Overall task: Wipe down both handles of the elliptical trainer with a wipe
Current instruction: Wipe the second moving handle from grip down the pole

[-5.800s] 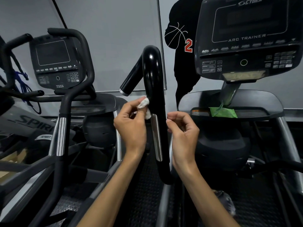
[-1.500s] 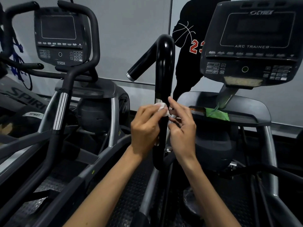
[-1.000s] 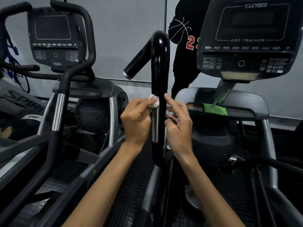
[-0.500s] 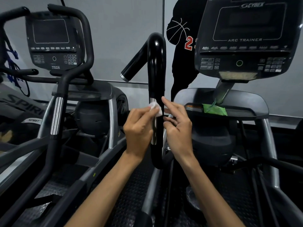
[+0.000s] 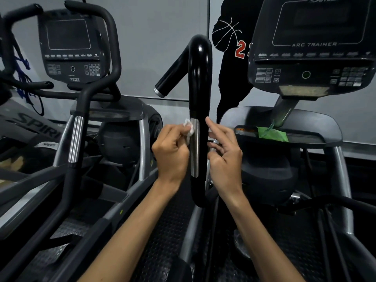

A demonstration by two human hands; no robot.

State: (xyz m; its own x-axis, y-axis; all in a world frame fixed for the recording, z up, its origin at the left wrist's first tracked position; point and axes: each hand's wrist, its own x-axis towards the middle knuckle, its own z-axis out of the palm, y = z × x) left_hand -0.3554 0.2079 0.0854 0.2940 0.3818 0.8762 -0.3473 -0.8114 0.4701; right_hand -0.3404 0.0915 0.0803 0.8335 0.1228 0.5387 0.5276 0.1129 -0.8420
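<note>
Just right of the left hand, whose fingers pinch a crumpled white wipe, stands the black handle; the wipe presses its silver sensor strip. The right hand hovers beside the handle, fingers relaxed, holding nothing. This handle's wiping looks underway; next, likely strokes along its length.

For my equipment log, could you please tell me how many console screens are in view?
2. One console stands upper left on the neighbouring machine; the other console is upper right, marked Arc Trainer. More may lie outside the view.
</note>
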